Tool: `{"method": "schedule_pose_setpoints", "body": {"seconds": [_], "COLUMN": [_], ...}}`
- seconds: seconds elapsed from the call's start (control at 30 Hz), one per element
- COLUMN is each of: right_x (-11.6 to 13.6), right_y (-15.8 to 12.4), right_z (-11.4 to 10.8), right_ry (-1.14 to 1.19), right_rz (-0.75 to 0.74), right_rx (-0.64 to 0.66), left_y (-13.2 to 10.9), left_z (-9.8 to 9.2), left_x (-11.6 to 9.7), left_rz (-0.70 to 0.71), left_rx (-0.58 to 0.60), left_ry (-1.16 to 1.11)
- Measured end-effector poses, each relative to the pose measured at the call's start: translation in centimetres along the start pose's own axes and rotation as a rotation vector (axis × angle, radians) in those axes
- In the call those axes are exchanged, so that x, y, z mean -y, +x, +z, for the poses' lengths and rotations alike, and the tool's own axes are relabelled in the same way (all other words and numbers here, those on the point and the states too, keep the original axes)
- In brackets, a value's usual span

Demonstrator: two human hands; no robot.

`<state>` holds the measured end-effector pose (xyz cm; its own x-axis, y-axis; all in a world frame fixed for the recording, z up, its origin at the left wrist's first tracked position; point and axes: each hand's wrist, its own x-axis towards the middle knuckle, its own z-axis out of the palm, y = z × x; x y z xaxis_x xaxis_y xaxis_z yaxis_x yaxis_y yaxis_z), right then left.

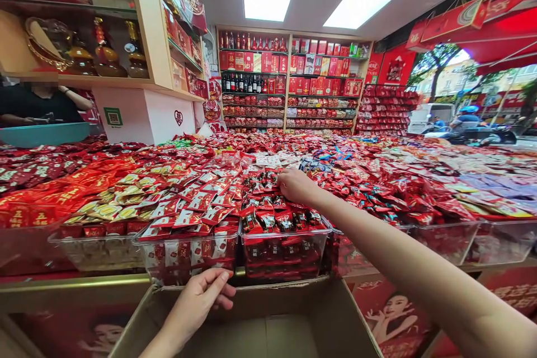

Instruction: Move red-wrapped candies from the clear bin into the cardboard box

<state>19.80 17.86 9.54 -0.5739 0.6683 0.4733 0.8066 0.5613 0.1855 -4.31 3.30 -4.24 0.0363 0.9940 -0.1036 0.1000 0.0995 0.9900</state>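
My right hand point(295, 185) reaches forward over a clear plastic bin point(285, 260), its fingers curled down against the small black-and-red wrapped sweets point(268, 221) piled there. What lies between those fingertips is hidden. Sweets in the front of this bin stand in neat rows. Low at the front, my left hand point(205, 293) hovers over the near edge of an open cardboard box point(293, 313), thumb against the index finger and the other fingers bent. I see nothing held in it. The visible part of the box's inside shows bare cardboard.
Bins of red-and-white packets point(201, 207), gold packets point(134, 196) and other red sweets point(377, 190) flank the middle bin. Bottles and red boxes fill the back shelves point(289, 78). At left, a person point(37, 103) is behind a teal basin point(46, 134). A glass shelf unit point(142, 22) juts out.
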Motion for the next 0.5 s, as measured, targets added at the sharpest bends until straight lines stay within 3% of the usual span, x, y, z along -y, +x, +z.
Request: {"method": "schedule_pose_setpoints", "body": {"seconds": [0.2, 0.33, 0.43, 0.5], "right_x": [-0.4, 0.3, 3.4, 6.9], "right_y": [0.3, -0.6, -2.8, -5.4], "right_z": [0.6, -1.4, -3.8, -4.0], "right_ry": [0.059, 0.131, 0.228, 0.341], "right_rz": [0.055, 0.059, -0.001, -0.123], "right_rx": [-0.022, -0.075, -0.121, -0.071], "left_y": [-0.1, -0.2, -0.2, -0.3], "left_z": [0.1, 0.0, 0.0, 0.0], "left_x": [0.0, 0.0, 0.1, 0.1], "left_rz": [0.017, 0.036, 0.051, 0.061], "left_rx": [0.009, 0.015, 0.013, 0.013], "left_ry": [0.000, 0.009, 0.024, 0.034]}}
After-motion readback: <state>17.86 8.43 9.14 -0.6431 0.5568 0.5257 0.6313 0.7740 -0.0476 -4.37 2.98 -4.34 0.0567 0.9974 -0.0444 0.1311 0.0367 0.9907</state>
